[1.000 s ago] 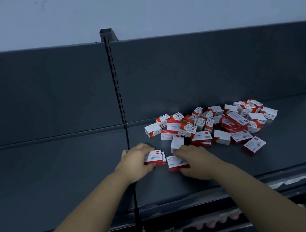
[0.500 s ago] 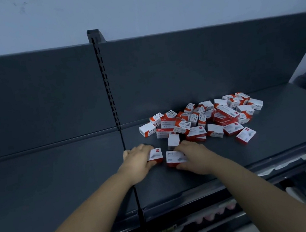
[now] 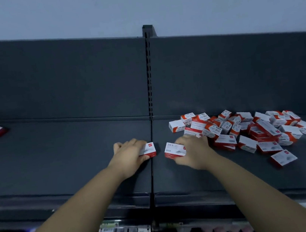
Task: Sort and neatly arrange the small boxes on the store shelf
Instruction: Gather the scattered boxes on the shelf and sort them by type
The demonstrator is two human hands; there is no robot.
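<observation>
Dark shelf (image 3: 75, 157), split by a slotted upright (image 3: 149, 88). Your left hand (image 3: 129, 157) closes its fingers on one red-and-white box (image 3: 149, 149) at the upright; your right hand (image 3: 192, 150) curls around a box marked 24/6 (image 3: 174, 149) just right of it. Beyond lies the loose box pile (image 3: 249, 129).

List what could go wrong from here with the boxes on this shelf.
1. The loose pile is heaped unevenly; the right hand, right beside it, could knock boxes loose.
2. The lone box lies nearest the shelf's front edge and might get swept off.
3. The left hand holds its box over the shelf seam, where it may snag.
</observation>
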